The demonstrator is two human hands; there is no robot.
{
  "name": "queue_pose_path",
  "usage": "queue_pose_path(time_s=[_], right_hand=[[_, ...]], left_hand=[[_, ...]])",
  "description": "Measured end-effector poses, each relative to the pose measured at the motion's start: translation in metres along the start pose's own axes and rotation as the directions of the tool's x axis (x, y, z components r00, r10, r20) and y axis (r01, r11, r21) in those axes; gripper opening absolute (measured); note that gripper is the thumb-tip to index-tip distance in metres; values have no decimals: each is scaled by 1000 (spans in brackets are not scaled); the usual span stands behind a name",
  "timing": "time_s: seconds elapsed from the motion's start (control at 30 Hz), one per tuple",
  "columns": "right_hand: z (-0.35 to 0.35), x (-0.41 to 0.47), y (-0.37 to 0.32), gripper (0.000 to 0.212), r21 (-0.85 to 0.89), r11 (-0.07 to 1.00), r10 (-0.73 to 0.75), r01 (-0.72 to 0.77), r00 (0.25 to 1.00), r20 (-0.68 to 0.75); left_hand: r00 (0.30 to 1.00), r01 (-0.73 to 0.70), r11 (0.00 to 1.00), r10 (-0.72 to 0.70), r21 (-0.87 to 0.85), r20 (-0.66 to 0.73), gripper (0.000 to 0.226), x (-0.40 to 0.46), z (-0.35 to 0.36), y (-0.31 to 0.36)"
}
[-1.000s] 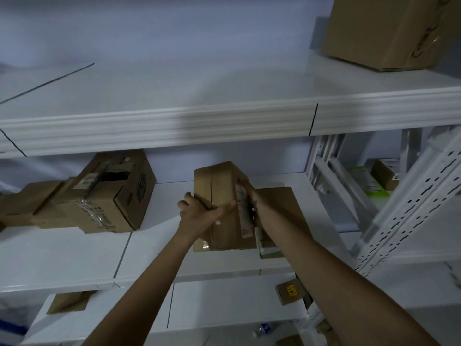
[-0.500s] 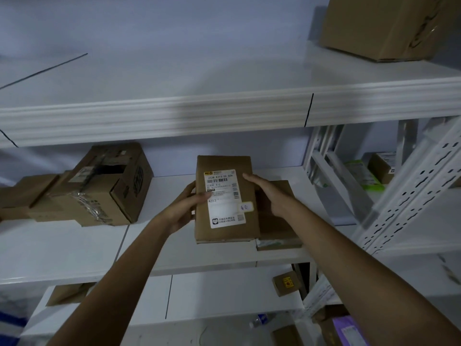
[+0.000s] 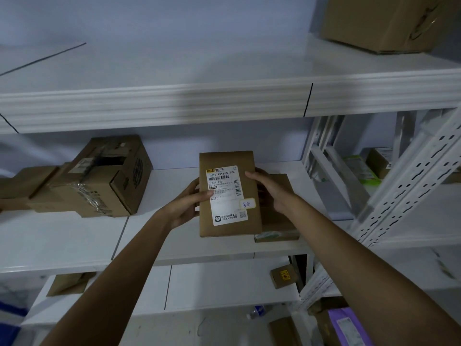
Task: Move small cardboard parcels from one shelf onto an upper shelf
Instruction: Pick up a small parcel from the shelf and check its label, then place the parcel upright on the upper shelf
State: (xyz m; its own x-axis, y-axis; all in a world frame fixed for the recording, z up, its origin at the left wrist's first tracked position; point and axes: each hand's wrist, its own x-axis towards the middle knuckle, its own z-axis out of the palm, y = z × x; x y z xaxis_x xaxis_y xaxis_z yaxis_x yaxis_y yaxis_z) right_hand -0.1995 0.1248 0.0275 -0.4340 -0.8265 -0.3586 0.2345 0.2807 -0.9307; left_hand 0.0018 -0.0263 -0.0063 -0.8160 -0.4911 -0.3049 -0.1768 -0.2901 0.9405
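Observation:
A small flat cardboard parcel (image 3: 228,193) with a white shipping label facing me is held upright in front of the middle shelf (image 3: 74,236). My left hand (image 3: 185,207) grips its left edge and my right hand (image 3: 270,191) grips its right edge. Behind the parcel and my right hand, a second flat parcel (image 3: 282,221) lies on the middle shelf. The white upper shelf (image 3: 174,106) runs across the view above the held parcel, its top mostly bare.
A large brown box (image 3: 384,21) sits on the upper shelf at far right. An opened taped box (image 3: 99,178) and flatter cartons (image 3: 22,186) sit on the middle shelf at left. Perforated white uprights (image 3: 404,181) stand at right. Small boxes (image 3: 284,274) lie on the lower shelf.
The parcel was turned from edge-on to label facing me and lifted slightly off the stack, both hands staying on it. The view shifted a little downward.

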Motion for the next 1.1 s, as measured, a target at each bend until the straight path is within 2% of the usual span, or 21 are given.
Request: queue_pose_path(time_s=[0.23, 0.43, 0.57, 0.63, 0.7, 0.77, 0.93, 1.1], right_hand=[[0, -6, 9, 40, 20, 1000, -21, 22, 1000, -16], [-11, -15, 14, 68, 9, 1000, 11, -12, 989, 147], [-16, -17, 19, 80, 0, 1000, -13, 14, 987, 157], [-14, -20, 23, 78, -33, 999, -16, 22, 986, 164], [-10, -27, 28, 67, -72, 997, -5, 17, 987, 163], [-5, -35, 36, 60, -45, 999, 31, -24, 985, 167], [22, -54, 46, 65, 6, 998, 54, -55, 984, 170], [86, -81, 49, 66, 39, 999, 21, -29, 979, 204]], left_hand=[[996, -7, 996, -1, -93, -89, 86, -8, 1, -8], [992, -42, 993, 28, -115, -119, 89, -16, 15, -9], [997, -14, 992, 5, -127, -76, 95, -26, 18, -18], [998, 15, 993, -22, -117, -59, 106, -36, 19, -24], [998, 29, 994, -34, -101, -53, 115, -48, 19, -29], [998, 20, 995, -26, -96, -58, 118, -59, 18, -31], [999, -3, 996, -2, -93, -50, 118, -91, 4, -36], [997, -63, 991, 58, -115, -42, 106, -152, -38, -41]])
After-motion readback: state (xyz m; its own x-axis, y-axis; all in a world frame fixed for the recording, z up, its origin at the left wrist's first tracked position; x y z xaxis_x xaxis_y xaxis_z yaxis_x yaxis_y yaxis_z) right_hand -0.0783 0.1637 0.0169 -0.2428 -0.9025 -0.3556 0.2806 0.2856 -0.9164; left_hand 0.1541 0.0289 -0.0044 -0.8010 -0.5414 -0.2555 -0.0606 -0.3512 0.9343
